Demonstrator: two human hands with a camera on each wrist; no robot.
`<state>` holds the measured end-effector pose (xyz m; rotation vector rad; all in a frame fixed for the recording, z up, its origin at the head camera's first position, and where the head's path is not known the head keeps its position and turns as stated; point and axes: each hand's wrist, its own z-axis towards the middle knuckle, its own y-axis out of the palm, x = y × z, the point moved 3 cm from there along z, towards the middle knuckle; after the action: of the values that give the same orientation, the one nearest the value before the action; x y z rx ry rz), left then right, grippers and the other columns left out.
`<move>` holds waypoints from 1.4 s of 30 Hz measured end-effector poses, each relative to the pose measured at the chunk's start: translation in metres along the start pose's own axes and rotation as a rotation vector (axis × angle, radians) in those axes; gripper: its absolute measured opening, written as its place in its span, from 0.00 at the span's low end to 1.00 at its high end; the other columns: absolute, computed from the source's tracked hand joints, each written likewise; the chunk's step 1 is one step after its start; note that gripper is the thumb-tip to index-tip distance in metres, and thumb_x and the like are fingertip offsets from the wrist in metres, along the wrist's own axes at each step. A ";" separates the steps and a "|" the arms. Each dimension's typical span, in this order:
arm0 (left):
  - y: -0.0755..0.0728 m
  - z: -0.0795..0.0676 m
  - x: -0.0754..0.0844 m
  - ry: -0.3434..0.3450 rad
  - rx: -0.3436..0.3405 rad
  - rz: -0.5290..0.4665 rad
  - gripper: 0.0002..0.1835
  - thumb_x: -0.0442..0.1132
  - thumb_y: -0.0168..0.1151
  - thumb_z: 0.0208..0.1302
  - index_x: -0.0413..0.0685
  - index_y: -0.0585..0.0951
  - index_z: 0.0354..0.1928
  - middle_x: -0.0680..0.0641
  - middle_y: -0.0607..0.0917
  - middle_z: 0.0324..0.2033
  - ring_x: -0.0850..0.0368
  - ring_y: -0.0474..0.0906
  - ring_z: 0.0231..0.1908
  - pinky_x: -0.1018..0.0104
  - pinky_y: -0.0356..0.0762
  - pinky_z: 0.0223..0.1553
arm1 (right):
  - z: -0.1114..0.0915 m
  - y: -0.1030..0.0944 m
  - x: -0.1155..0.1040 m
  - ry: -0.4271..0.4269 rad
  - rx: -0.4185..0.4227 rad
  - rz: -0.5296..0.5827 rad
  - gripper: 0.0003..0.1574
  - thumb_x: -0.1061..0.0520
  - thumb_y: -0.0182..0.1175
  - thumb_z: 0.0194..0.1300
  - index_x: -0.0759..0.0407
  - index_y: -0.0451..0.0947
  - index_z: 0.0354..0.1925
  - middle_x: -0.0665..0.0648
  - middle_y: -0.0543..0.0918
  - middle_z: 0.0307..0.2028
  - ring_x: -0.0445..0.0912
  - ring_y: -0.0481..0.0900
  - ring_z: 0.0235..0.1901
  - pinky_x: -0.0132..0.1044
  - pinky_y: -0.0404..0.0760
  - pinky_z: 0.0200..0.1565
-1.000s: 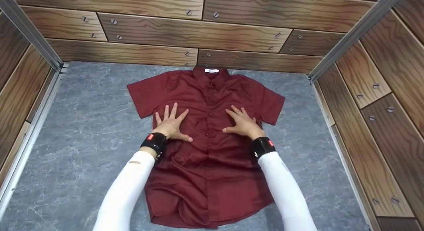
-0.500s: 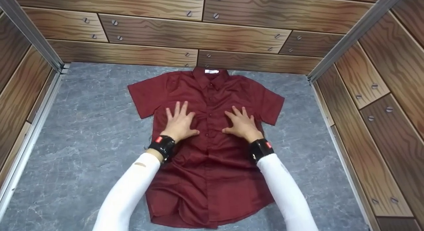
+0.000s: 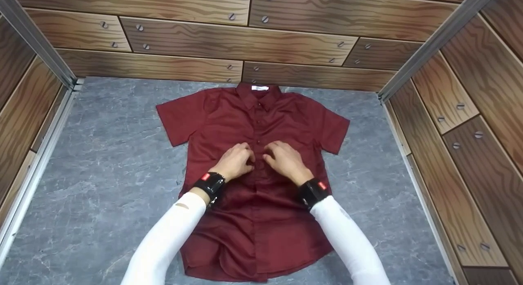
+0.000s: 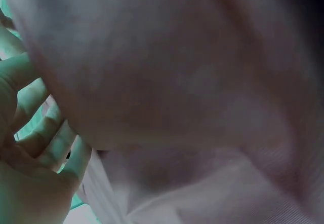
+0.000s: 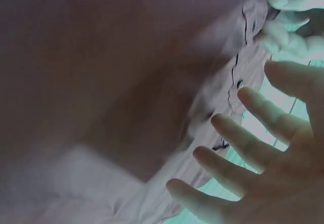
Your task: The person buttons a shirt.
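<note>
A dark red short-sleeved shirt lies front up, collar at the far end, sleeves spread to both sides. My left hand is over its chest just left of the button placket, fingers bent loosely inward. Facing it across the placket, my right hand has its fingers relaxed too. In the right wrist view, that hand's fingers are apart with fingertips close to the buttoned strip, gripping nothing. The left wrist view has the fingers beside blurred cloth, with no grip on it. Folds wrinkle the shirt's lower left.
The shirt rests on a grey marbled surface. Wood-patterned panels rise at the back and both sides, with metal posts at the corners. The collar reaches close to the back panel.
Both hands, earlier spread flat on either side of the chest, have moved inward to the placket. Their fingers are now bent and closer together. The shirt stays in place.
</note>
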<state>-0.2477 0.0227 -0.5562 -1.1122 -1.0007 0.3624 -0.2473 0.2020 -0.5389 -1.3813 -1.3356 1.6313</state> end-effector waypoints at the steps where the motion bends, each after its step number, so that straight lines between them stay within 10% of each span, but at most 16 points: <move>1: 0.000 0.000 -0.001 -0.002 0.001 -0.002 0.11 0.38 0.77 0.57 0.42 0.88 0.40 0.42 0.82 0.46 0.42 0.79 0.48 0.50 0.78 0.52 | -0.001 0.001 -0.002 -0.010 0.021 0.003 0.16 0.50 0.63 0.74 0.56 0.83 0.54 0.59 0.82 0.55 0.58 0.78 0.59 0.57 0.79 0.54; 9: 0.003 -0.004 -0.002 0.026 0.048 0.010 0.06 0.39 0.76 0.59 0.47 0.91 0.37 0.44 0.82 0.45 0.43 0.78 0.47 0.49 0.78 0.49 | -0.005 0.013 -0.007 -0.003 0.023 0.010 0.09 0.51 0.66 0.70 0.54 0.81 0.38 0.56 0.79 0.39 0.59 0.77 0.45 0.54 0.79 0.44; 21: 0.005 -0.007 -0.003 0.007 0.097 0.011 0.04 0.38 0.72 0.63 0.46 0.90 0.36 0.44 0.81 0.44 0.43 0.75 0.47 0.48 0.70 0.48 | -0.003 0.019 -0.008 0.064 -0.146 0.033 0.29 0.28 0.68 0.60 0.50 0.76 0.29 0.51 0.75 0.34 0.52 0.73 0.39 0.46 0.76 0.41; 42: 0.001 -0.009 -0.006 -0.005 0.178 -0.118 0.07 0.42 0.69 0.68 0.46 0.88 0.40 0.46 0.81 0.44 0.45 0.74 0.49 0.45 0.62 0.52 | -0.002 0.021 -0.009 -0.130 -0.031 0.218 0.14 0.53 0.68 0.66 0.53 0.80 0.48 0.54 0.82 0.36 0.50 0.79 0.38 0.47 0.77 0.41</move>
<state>-0.2430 0.0137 -0.5611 -0.8887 -1.0131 0.3521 -0.2396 0.1878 -0.5559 -1.5057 -1.3254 1.8785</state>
